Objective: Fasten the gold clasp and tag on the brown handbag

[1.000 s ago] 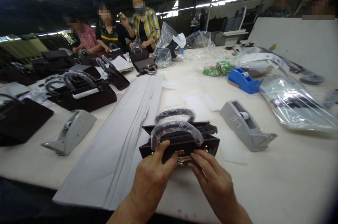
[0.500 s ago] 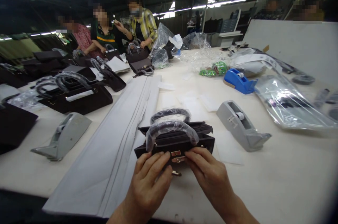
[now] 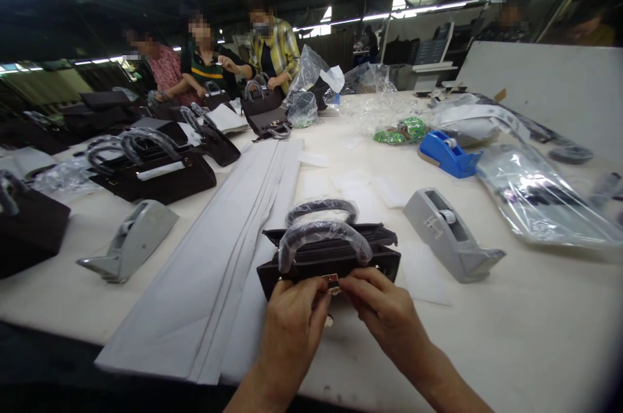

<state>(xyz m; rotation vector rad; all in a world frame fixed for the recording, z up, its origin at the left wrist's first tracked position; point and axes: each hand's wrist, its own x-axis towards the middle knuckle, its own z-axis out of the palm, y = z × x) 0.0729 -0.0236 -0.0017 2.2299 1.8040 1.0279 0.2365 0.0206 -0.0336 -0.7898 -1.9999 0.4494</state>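
Observation:
A small dark brown handbag [image 3: 335, 254] stands upright near the table's front edge, its two handles wrapped in clear plastic. My left hand [image 3: 292, 325] and my right hand [image 3: 382, 312] meet at the bag's front face. The fingertips of both pinch the gold metal clasp [image 3: 331, 280] in the middle. The bag rests partly on a long stack of grey paper sheets [image 3: 233, 250].
Grey tape dispensers stand at the right [image 3: 450, 234] and the left [image 3: 131, 241]; a blue one [image 3: 448, 153] sits further back. More dark handbags [image 3: 150, 169] line the left side. Plastic bags [image 3: 540, 195] lie at right. Three people work at the far end.
My fingers have shifted on the bag's front: the left hand curled in from a flat spread grip, and both hands now pinch the clasp. The bag stayed in place.

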